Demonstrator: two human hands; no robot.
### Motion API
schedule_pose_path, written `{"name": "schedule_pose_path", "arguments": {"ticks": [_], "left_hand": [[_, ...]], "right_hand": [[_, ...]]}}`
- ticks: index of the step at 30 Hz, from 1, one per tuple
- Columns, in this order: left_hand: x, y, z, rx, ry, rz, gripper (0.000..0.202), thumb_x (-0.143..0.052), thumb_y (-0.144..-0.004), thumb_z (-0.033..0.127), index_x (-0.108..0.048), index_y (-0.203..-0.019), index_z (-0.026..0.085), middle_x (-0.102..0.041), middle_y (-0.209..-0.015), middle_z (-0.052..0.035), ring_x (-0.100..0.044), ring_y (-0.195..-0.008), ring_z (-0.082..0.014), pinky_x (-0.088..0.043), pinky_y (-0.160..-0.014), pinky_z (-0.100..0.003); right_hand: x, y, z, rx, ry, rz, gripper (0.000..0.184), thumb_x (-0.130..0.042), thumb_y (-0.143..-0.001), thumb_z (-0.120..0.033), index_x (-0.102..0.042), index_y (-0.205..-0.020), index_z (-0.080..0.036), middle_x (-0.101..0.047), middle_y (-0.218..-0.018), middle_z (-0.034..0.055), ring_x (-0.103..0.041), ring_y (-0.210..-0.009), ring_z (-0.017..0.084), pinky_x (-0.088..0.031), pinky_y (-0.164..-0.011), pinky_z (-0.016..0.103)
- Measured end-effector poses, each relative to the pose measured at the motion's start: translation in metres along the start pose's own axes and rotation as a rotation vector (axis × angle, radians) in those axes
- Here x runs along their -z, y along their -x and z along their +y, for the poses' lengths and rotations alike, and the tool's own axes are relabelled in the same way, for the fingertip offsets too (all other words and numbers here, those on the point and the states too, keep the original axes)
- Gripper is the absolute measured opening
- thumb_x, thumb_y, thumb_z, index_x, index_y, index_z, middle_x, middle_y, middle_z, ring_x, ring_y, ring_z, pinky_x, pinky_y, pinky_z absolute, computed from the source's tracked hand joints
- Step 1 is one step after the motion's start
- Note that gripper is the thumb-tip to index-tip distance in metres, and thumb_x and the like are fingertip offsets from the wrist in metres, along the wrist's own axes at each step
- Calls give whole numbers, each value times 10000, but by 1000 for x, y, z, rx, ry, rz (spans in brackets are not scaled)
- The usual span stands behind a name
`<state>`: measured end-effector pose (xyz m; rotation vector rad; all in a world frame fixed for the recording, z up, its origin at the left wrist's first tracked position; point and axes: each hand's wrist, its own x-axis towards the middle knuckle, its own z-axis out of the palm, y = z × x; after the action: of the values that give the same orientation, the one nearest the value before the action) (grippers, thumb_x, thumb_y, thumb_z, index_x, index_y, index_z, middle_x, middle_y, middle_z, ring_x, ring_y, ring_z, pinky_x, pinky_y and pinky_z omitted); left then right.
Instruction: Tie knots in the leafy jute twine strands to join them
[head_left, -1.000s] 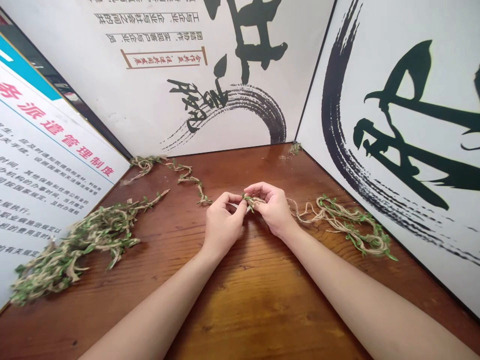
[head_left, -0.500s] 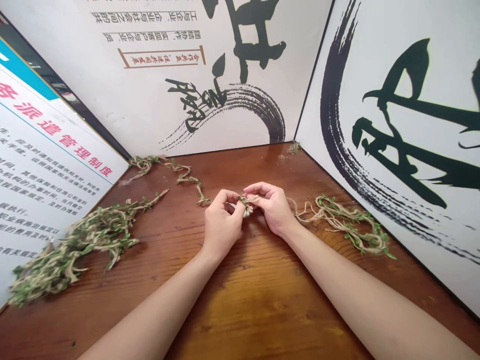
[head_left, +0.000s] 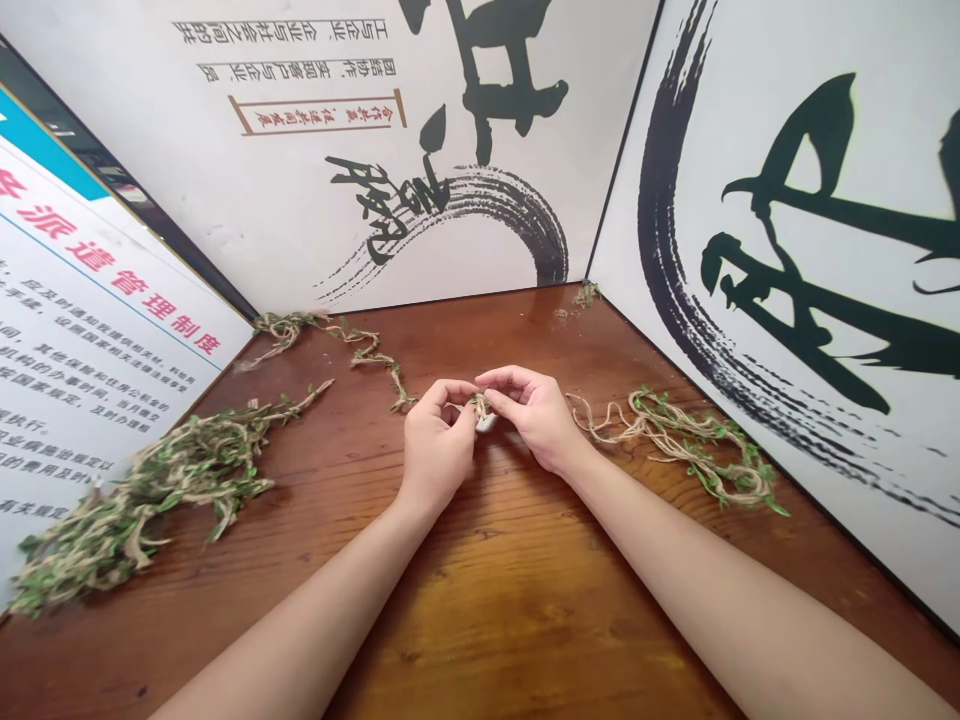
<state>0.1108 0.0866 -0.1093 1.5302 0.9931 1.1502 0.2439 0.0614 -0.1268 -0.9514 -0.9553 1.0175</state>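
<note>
My left hand [head_left: 435, 440] and my right hand [head_left: 534, 415] meet over the middle of the wooden table [head_left: 480, 600], fingertips pinched together on the end of a jute twine with small green leaves [head_left: 480, 407]. A small white piece shows between the fingers; I cannot make out what it is. The twine trails from my right hand to a loose coil [head_left: 690, 445] on the right side of the table. Both hands are closed in a pinch.
A big heap of leafy twine [head_left: 150, 490] lies at the left edge. Another strand [head_left: 360, 350] snakes from the back left corner toward my left hand. Printed panels [head_left: 787, 250] wall the table on the left, back and right. Scraps [head_left: 586, 294] sit in the back corner.
Both hands have shifted slightly left and closer together. The twine end has been drawn tighter between the fingertips, and a small white piece now shows there.
</note>
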Motion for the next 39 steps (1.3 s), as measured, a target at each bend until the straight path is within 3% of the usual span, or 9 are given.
{"name": "schedule_pose_path", "arguments": {"ticks": [5, 12, 16, 24, 31, 39], "left_hand": [[-1, 0, 4, 20, 46, 6, 145, -702, -715, 278, -655, -805, 175, -655, -723, 11, -528, -515, -94, -427, -498, -227], [-1, 0, 5, 26, 33, 41, 129, -650, -701, 262, -629, -801, 183, -646, -725, 15, -511, -497, -90, -414, -475, -227], [0, -1, 3, 5, -20, 67, 115, -633, -731, 273, -628, -805, 185, -639, -736, 11, -530, -525, -97, -429, -500, -235], [0, 1, 4, 23, 10, 96, 106, -647, -741, 281, -613, -785, 191, -608, -671, 23, -513, -528, -103, -425, -512, -241], [1, 2, 5, 28, 59, 79, 112, -666, -727, 271, -592, -764, 196, -599, -664, 25, -523, -560, -110, -430, -537, -241], [1, 1, 3, 34, 20, 91, 81, -646, -717, 259, -598, -733, 195, -583, -656, 23, -523, -590, -119, -433, -569, -246]], "right_hand": [[-1, -1, 1, -3, 66, 60, 167, -750, -765, -300, -741, -896, -199, -730, -851, 33, -653, -767, 164, -532, -721, 316], [1, 0, -1, 52, 250, -37, 154, -640, -832, -241, -791, -859, -227, -672, -909, 25, -654, -862, 169, -519, -843, 346], [1, 1, -2, 61, 306, -55, 137, -652, -830, -266, -777, -813, -212, -664, -890, 34, -656, -837, 175, -514, -809, 349], [-4, 3, -5, -34, 177, -75, 152, -681, -831, -337, -666, -825, -186, -685, -745, 8, -651, -677, 157, -526, -675, 312], [-6, 1, -5, -76, 76, -11, 149, -671, -824, -333, -605, -788, -204, -660, -690, -17, -630, -620, 138, -511, -624, 287], [-3, 3, -11, -77, 67, -82, 319, -797, -762, -459, -611, -804, -203, -628, -706, -25, -591, -619, 129, -483, -603, 281]]}}
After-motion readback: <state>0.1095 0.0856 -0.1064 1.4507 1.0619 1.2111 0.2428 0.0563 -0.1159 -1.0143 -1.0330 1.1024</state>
